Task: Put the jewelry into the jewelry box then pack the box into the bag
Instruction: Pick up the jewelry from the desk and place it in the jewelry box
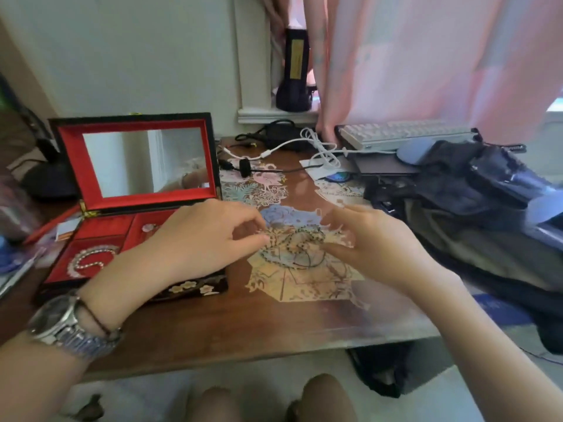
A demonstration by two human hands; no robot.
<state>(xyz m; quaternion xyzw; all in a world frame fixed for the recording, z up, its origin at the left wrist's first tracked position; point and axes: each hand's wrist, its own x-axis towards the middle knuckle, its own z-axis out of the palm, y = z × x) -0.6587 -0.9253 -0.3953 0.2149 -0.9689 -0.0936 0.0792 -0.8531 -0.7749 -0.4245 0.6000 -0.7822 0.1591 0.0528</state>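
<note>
A thin dark beaded necklace (297, 246) lies looped on the patterned table top (274, 315). My left hand (201, 236) pinches its left end with thumb and forefinger. My right hand (370, 242) pinches its right end. To the left stands the open jewelry box (195, 284), black outside, red inside, with a mirror (146, 161) in its raised lid. A pearl bracelet (91, 258) lies in its front left compartment and a small pale piece (150, 227) sits in a rear compartment. The dark bag (475, 208) lies slumped on the right of the table.
A white keyboard (402, 134), a laptop (384, 169), white and black cables (320, 150) and a headset microphone (245, 167) crowd the back of the table. A pink curtain (426, 56) hangs behind. A black flashlight (294, 71) stands on the sill. Clutter lines the left edge.
</note>
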